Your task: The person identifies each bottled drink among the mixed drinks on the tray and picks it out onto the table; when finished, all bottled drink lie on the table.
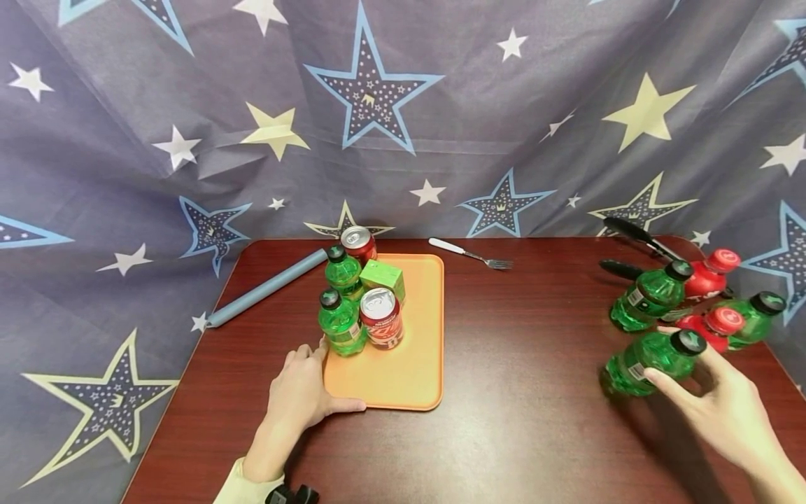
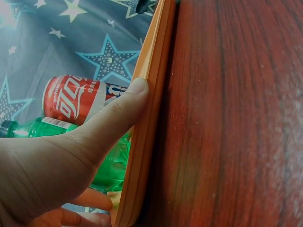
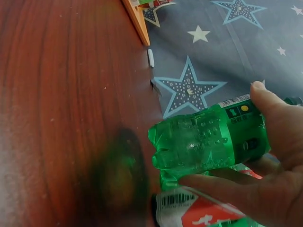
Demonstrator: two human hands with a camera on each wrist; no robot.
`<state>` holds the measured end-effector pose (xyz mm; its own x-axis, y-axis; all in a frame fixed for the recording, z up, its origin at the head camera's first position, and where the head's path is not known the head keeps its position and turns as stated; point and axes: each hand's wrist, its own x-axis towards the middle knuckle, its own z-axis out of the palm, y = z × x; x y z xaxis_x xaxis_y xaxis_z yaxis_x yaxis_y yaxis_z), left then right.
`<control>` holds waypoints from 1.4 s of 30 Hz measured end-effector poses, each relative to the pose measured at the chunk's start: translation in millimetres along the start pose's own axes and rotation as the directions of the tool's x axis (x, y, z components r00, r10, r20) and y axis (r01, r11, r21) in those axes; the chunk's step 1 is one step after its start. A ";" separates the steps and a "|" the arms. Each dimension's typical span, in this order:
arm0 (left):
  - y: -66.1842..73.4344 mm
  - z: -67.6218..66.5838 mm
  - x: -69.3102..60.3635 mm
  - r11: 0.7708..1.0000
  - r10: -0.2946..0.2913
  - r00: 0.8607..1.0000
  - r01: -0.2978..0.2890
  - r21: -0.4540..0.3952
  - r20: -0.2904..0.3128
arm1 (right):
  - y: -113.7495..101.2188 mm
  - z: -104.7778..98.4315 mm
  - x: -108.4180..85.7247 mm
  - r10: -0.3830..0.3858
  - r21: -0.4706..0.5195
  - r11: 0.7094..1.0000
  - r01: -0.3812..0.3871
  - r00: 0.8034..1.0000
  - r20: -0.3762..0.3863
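In the head view, my right hand (image 1: pixel 724 399) grips a green soda bottle (image 1: pixel 651 362) with a black cap, thumb on one side and fingers on the other. Its base hangs just off the table in the right wrist view. At the near left corner of the orange tray (image 1: pixel 415 381) rests my left hand (image 1: pixel 299 385), fingers along the side and straight thumb (image 2: pixel 118 106) against the front rim. On the tray's left half stand a green bottle (image 1: pixel 342 325), another green bottle (image 1: pixel 343 273), a red can (image 1: pixel 381 322), a second red can (image 1: pixel 358 241) and a green box (image 1: pixel 384 276).
Beside my right hand stand a green bottle (image 1: pixel 648 299), another green bottle (image 1: pixel 752 323) and red-labelled bottles (image 1: pixel 708 276). Black-handled utensils (image 1: pixel 630 229) lie behind them. A white-handled fork (image 1: pixel 469 253) lies at the back, and a grey-blue rod (image 1: pixel 267 288) left of the tray.
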<state>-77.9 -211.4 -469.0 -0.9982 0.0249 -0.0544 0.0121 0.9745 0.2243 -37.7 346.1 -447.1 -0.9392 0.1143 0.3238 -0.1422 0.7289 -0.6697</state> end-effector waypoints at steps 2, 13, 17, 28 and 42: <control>-0.2 0.2 -0.2 1.000 -0.001 1.000 0.001 0.000 0.000 | 2.3 -1.6 -4.0 0.028 -0.023 0.999 -0.028 1.000 -0.004; -2.0 1.4 -0.5 1.000 0.000 1.000 0.000 0.003 -0.006 | 20.0 -8.1 -22.3 0.109 -0.071 0.991 -0.114 0.991 -0.074; -2.1 2.5 -0.5 1.000 -0.005 1.000 0.005 0.003 0.007 | 27.1 -5.6 -27.4 0.092 0.021 0.996 -0.090 0.989 -0.119; -2.0 1.7 -1.4 1.000 -0.015 1.000 0.015 0.007 0.016 | 47.6 -15.1 -24.8 0.029 0.143 0.990 0.003 0.974 -0.224; -1.2 1.5 0.1 1.000 -0.011 1.000 0.011 -0.001 0.012 | 57.1 -16.3 -10.3 0.148 0.238 0.967 -0.090 0.959 -0.240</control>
<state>-77.9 -212.3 -470.8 -0.9975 0.0167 -0.0685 0.0009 0.9745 0.2245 -31.1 397.6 -477.8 -0.8472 0.3796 0.3716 -0.1271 0.5343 -0.8357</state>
